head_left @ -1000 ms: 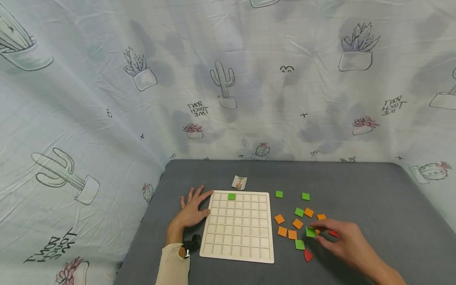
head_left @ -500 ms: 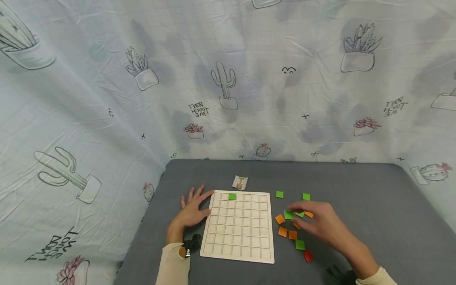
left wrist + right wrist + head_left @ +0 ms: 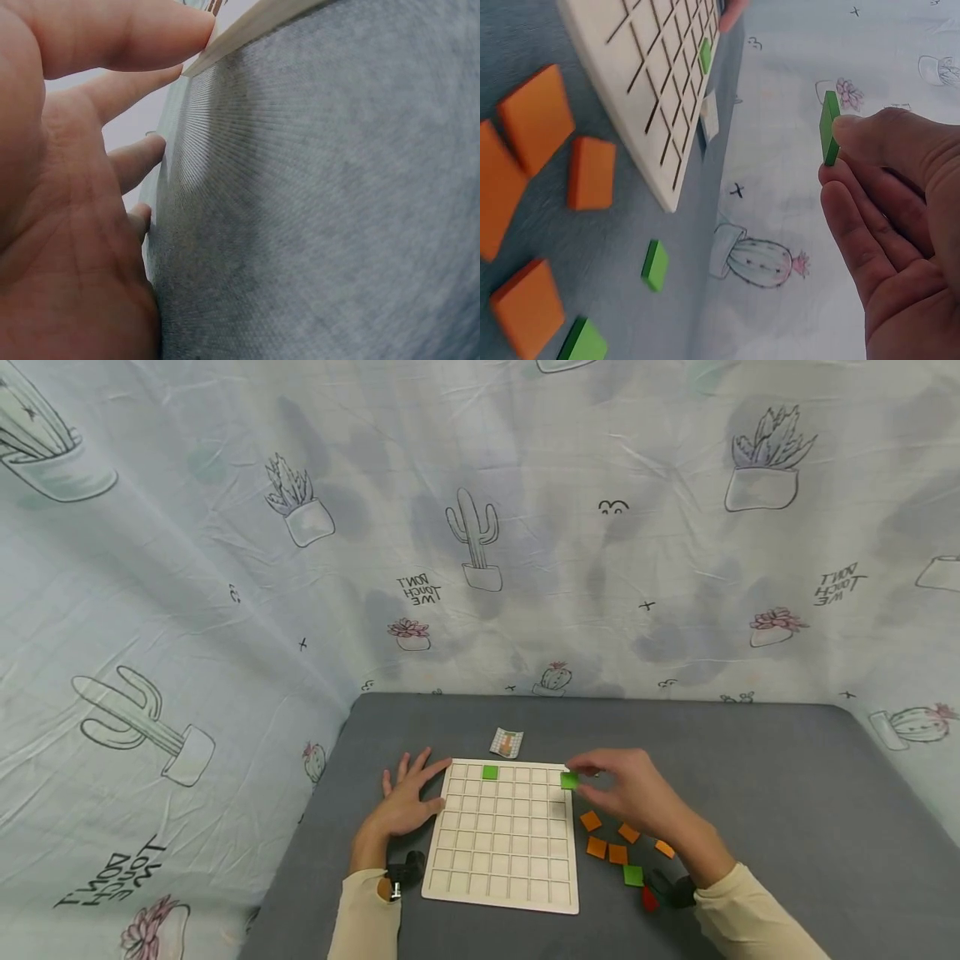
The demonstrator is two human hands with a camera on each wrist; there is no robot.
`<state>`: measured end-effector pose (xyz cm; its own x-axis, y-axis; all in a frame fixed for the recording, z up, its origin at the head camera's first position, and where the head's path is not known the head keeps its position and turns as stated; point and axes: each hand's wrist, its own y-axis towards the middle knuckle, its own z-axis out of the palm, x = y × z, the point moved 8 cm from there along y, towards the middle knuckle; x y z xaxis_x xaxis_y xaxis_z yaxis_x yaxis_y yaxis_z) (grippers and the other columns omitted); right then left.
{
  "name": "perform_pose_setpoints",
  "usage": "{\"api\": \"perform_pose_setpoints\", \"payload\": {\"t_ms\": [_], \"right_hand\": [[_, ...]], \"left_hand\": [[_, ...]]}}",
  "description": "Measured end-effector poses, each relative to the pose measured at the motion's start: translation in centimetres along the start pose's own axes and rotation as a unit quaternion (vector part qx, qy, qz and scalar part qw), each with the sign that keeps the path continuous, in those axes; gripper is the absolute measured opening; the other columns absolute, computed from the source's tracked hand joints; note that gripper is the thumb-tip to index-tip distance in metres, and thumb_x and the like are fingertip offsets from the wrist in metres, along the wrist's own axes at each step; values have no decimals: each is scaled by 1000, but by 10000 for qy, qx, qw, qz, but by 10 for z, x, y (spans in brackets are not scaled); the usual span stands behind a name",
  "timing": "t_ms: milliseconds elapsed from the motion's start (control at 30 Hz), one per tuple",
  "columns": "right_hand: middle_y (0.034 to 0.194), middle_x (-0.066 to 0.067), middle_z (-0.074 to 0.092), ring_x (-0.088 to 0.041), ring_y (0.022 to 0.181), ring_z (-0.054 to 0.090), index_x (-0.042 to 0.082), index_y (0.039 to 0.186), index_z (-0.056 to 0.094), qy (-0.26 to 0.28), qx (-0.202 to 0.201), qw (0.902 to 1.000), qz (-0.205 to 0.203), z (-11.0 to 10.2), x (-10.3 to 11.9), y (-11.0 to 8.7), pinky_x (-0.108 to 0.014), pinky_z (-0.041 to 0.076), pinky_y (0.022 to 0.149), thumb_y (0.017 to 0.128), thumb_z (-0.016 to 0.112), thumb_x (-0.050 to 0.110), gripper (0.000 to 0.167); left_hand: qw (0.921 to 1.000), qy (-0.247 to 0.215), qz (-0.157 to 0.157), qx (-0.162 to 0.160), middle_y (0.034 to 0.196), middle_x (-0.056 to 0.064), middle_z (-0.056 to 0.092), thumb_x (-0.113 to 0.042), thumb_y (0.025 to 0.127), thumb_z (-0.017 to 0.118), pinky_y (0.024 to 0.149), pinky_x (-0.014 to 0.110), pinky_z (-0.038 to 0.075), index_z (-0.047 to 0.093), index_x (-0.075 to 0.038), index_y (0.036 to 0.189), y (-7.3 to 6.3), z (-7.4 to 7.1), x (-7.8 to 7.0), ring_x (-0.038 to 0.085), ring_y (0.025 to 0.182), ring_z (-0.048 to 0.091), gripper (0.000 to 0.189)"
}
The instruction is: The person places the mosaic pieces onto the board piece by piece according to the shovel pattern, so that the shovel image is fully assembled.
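A pale wooden grid board (image 3: 501, 839) lies on the grey table, with one green square tile (image 3: 490, 772) seated in its top row. My left hand (image 3: 405, 803) rests at the board's left side, fingers spread, thumb and index fingertip touching its edge; the left wrist view shows the thumb (image 3: 127, 37) at the rim. Over the board's top right corner, my right hand (image 3: 626, 785) pinches a second green square tile (image 3: 569, 781) between thumb and fingers. In the right wrist view this held tile (image 3: 829, 129) stands on edge, raised above the table.
Several orange square tiles (image 3: 596, 847) lie right of the board, with a green tile (image 3: 633, 876) and a red piece (image 3: 649, 899) near the right wrist. A small printed pattern card (image 3: 507, 742) lies behind the board. A patterned curtain (image 3: 555, 527) hangs behind the table.
My right hand has carried the green tile from among the loose tiles leftward and away from me, to the board's top right corner. The left hand has stayed in place.
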<state>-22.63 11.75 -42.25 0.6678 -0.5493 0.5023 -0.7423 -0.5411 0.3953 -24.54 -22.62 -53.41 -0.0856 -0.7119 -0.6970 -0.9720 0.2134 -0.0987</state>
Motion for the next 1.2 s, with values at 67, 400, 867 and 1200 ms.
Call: {"api": "perform_pose_setpoints", "payload": {"t_ms": [67,400,867,1200], "right_hand": [[116,0,83,-21,97,79,15,122,83,65,48,9999,66,5,0,7,-46,66,84,93,86,7,30],[121,-3,83,-25,102,79,11,126,82,500,111,9985,168,24,-3,35,-51,66,87,95,84,6,32],[121,-10,82,-25,103,80,4,125,80,837,355,9956,211,62,-12,59,-43,67,90,96,82,7,29],[124,-16,81,-30,106,78,0,128,79,1059,647,9921,204,90,-11,66,-40,66,92,97,78,1,31]], "left_hand": [[10000,1,-14,10,183,22,18,-10,99,72,124,79,-16,52,-18,165,0,0,1,54,168,-6,69],[10000,22,-3,-23,182,22,19,-8,98,72,125,80,-15,54,-17,164,1,0,-1,54,169,-5,69],[10000,4,-16,-27,183,21,19,-9,99,73,125,79,-16,53,-18,164,0,0,1,53,169,-6,69],[10000,20,30,-58,182,22,20,-8,97,73,124,80,-15,55,-18,163,1,0,0,54,168,-4,69]]}}
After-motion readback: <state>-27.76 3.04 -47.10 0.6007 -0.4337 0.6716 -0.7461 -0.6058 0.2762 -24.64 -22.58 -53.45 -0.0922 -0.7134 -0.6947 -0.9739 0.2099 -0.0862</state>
